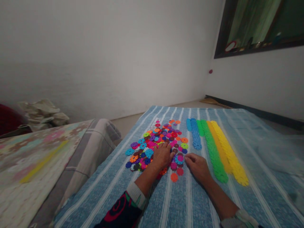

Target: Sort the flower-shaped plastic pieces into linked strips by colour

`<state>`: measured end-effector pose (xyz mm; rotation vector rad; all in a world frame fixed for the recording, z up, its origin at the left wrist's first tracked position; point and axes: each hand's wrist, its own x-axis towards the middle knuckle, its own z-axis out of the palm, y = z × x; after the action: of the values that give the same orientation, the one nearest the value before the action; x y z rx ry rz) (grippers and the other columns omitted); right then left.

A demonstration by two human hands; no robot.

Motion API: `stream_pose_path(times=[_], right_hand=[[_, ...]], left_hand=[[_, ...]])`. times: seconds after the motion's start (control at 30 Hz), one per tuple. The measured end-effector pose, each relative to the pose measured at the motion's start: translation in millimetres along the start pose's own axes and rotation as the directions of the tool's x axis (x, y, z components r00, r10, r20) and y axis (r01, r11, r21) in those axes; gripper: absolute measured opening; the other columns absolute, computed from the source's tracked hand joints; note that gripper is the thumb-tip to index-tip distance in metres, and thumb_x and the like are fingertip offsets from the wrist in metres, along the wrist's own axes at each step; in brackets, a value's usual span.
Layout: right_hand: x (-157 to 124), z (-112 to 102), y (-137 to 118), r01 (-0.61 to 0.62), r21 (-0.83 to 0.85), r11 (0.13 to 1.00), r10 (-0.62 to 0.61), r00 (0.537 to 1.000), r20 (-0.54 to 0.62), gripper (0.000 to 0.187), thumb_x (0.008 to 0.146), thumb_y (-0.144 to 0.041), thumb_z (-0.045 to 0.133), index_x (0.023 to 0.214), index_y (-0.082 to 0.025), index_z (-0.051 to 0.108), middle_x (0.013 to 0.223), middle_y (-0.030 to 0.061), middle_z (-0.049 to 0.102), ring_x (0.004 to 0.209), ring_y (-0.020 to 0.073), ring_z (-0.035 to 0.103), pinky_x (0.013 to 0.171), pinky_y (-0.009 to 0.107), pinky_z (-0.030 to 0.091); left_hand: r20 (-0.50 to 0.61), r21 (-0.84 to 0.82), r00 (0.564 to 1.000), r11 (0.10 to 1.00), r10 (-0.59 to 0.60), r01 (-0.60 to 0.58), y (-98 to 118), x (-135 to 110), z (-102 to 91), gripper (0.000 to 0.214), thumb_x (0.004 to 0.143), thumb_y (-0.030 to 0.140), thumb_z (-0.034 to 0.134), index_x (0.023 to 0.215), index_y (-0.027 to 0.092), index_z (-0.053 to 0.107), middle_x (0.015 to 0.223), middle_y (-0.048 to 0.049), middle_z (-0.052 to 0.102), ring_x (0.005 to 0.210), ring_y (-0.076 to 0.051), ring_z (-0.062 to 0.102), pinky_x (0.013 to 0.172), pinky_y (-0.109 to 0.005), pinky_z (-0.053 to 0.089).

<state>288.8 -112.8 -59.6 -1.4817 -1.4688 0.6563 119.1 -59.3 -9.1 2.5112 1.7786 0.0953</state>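
A heap of flower-shaped plastic discs in many colours lies on the striped blue cloth. My left hand rests palm down on the heap, its fingers stretched over the discs and its thumb apart. Just right of the heap is my right hand, with fingers curled together near a few loose discs. Whatever may be between those fingertips is hidden. Farther right, discs are laid overlapping in long rows: a blue row, a green row, an orange row and a yellow row.
To the left stands a surface with a floral cover, and a yellow strip lies across it. Clear plastic sits on the cloth's right side. A white wall rises behind, with a dark-framed window at upper right.
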Motion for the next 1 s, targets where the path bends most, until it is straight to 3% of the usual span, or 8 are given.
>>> stream_pose_path(times=[0.13, 0.23, 0.37, 0.57, 0.77, 1.0], right_hand=[[-0.4, -0.4, 0.1, -0.006, 0.002, 1.0, 0.006, 1.0, 0.011, 0.033, 0.082, -0.043, 0.05, 0.078, -0.021, 0.075, 0.072, 0.0034, 0.073, 0.069, 0.0213, 0.066, 0.065, 0.029, 0.045], [-0.7, -0.4, 0.2, -0.012, 0.003, 1.0, 0.012, 1.0, 0.024, 0.033, 0.082, -0.042, 0.049, 0.079, -0.021, 0.074, 0.074, 0.0034, 0.073, 0.071, 0.0214, 0.066, 0.067, 0.029, 0.045], [-0.9, 1.1, 0.6, -0.024, 0.0, 1.0, 0.024, 0.999, 0.026, 0.034, 0.083, -0.043, 0.049, 0.079, -0.021, 0.075, 0.075, 0.0035, 0.074, 0.073, 0.0223, 0.067, 0.067, 0.03, 0.046], [-1.4, 3.2, 0.8, -0.02, 0.013, 1.0, 0.02, 1.0, 0.021, 0.031, 0.083, -0.042, 0.05, 0.076, -0.022, 0.074, 0.071, 0.0021, 0.073, 0.068, 0.0211, 0.066, 0.064, 0.029, 0.046], [-1.7, 3.2, 1.4, -0.019, 0.011, 1.0, 0.019, 1.0, 0.019, 0.031, 0.084, -0.042, 0.051, 0.076, -0.022, 0.073, 0.071, 0.002, 0.072, 0.067, 0.0206, 0.065, 0.063, 0.028, 0.047], [-0.2, 3.8, 2.1, -0.039, 0.018, 0.999, 0.039, 0.999, 0.032, 0.03, 0.084, -0.041, 0.051, 0.079, -0.022, 0.074, 0.076, 0.0028, 0.075, 0.075, 0.0215, 0.068, 0.07, 0.028, 0.049]], left_hand=[[-0.085, -0.013, 0.996, 1.0, 0.014, -0.016, -9.4, 6.6, -2.8, 0.032, 0.095, 0.038, 0.045, 0.113, 0.021, 0.065, 0.128, -0.0109, 0.063, 0.118, -0.027, 0.058, 0.097, -0.042, 0.045], [-0.11, 0.016, 0.992, 0.998, -0.062, 0.064, -25.3, 20.8, -11.4, 0.03, 0.096, 0.03, 0.041, 0.104, 0.019, 0.067, 0.114, -0.0106, 0.068, 0.108, -0.023, 0.063, 0.092, -0.035, 0.047], [-0.101, 0.052, 0.981, 0.984, -0.165, 0.17, -54.8, 50.3, -25.4, 0.03, 0.093, 0.025, 0.043, 0.107, 0.02, 0.069, 0.115, -0.0101, 0.07, 0.113, -0.023, 0.062, 0.093, -0.031, 0.047], [-0.041, 0.057, 0.984, 0.983, -0.173, 0.175, -89.2, 99.8, -35.0, 0.036, 0.089, 0.023, 0.047, 0.118, 0.026, 0.067, 0.124, -0.0082, 0.069, 0.115, -0.024, 0.062, 0.091, -0.031, 0.049], [0.094, 0.085, 0.985, 0.987, -0.145, 0.138, -95.1, 132.7, -26.8, 0.03, 0.079, 0.022, 0.061, 0.107, 0.023, 0.07, 0.117, -0.0094, 0.072, 0.107, -0.024, 0.066, 0.082, -0.03, 0.052], [0.072, 0.103, 0.988, 0.986, -0.137, 0.129, -95.7, 141.8, -23.9, 0.025, 0.078, 0.023, 0.06, 0.1, 0.02, 0.073, 0.106, -0.0109, 0.074, 0.103, -0.024, 0.067, 0.083, -0.027, 0.051]])
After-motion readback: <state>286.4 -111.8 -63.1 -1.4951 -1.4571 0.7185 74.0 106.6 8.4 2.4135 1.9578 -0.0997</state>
